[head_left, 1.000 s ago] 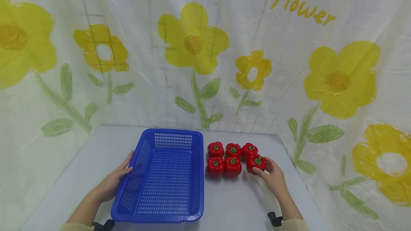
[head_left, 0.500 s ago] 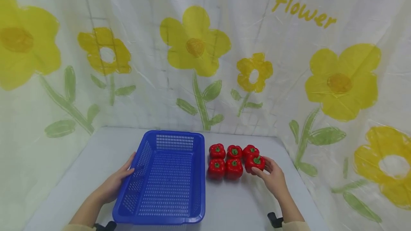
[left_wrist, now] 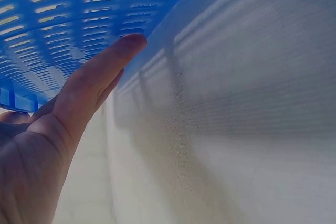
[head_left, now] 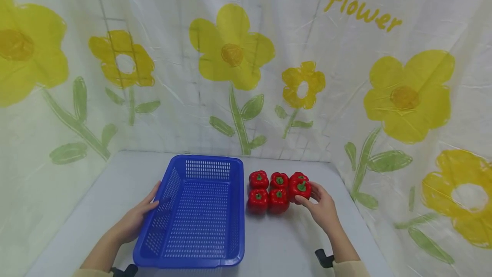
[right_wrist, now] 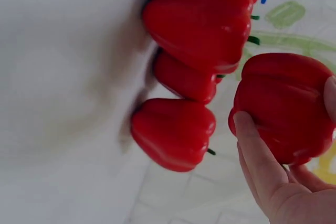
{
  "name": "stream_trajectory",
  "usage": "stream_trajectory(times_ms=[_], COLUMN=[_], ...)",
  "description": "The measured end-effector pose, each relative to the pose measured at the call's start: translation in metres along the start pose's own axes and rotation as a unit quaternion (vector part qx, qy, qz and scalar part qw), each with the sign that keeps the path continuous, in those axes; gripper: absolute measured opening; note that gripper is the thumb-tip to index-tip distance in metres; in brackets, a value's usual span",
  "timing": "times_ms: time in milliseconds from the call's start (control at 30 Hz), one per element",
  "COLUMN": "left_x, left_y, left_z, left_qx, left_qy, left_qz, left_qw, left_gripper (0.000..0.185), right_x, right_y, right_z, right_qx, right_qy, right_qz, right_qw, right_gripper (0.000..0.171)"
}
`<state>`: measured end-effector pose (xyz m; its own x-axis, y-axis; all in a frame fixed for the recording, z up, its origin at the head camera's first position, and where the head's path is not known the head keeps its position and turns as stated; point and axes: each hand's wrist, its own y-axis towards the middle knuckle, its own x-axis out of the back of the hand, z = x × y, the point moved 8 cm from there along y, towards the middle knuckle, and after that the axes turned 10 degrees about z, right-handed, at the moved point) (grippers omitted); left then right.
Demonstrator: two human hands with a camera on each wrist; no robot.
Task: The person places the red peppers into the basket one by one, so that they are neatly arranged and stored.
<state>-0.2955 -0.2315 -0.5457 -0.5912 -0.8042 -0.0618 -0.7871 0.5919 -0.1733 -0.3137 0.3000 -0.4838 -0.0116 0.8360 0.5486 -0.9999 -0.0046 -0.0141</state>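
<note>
My right hand [head_left: 323,209] holds a red bell pepper [head_left: 299,190] with a green stem, thumb on the near side and fingers round the far side. In the right wrist view the held bell pepper [right_wrist: 286,106] is off the table, apart from the peppers standing below it. My left hand [head_left: 134,220] is at the left side of a blue plastic basket [head_left: 205,217], thumb on its rim. In the left wrist view the fingers [left_wrist: 97,77] lie along the basket's slotted outer wall [left_wrist: 79,19]. No peppers are inside the basket.
Several more red bell peppers [head_left: 278,200] stand in two rows just right of the basket on the white table [head_left: 276,243]. One back-row bell pepper [head_left: 301,175] is partly hidden behind the held one. A flower-printed curtain [head_left: 253,131] hangs behind the table.
The right hand has moved slightly left with the bell pepper, towards the other peppers, and now covers more of the back one. The left hand and basket have stayed in place.
</note>
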Motion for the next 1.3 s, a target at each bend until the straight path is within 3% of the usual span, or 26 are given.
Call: stream_trajectory(times_ms=[667, 1000, 1300], left_x=[-0.001, -0.001, 0.001], left_y=[0.0, 0.0, 0.0], left_z=[-0.006, 0.005, 0.003], left_qx=[-0.013, -0.002, -0.006], left_qy=[0.003, -0.011, 0.001], left_qz=[-0.004, -0.003, -0.003], left_qw=[0.9999, 0.9999, 1.0], left_gripper=[0.064, 0.063, 0.063], right_x=[-0.018, -0.029, -0.038], right_y=[0.005, 0.009, 0.013], right_z=[0.034, 0.051, 0.068], right_qx=[0.032, 0.038, 0.062], right_qy=[0.018, 0.027, 0.023], right_qz=[0.01, 0.022, 0.034], right_qw=[0.999, 0.999, 0.997], right_gripper=[0.083, 0.077, 0.072])
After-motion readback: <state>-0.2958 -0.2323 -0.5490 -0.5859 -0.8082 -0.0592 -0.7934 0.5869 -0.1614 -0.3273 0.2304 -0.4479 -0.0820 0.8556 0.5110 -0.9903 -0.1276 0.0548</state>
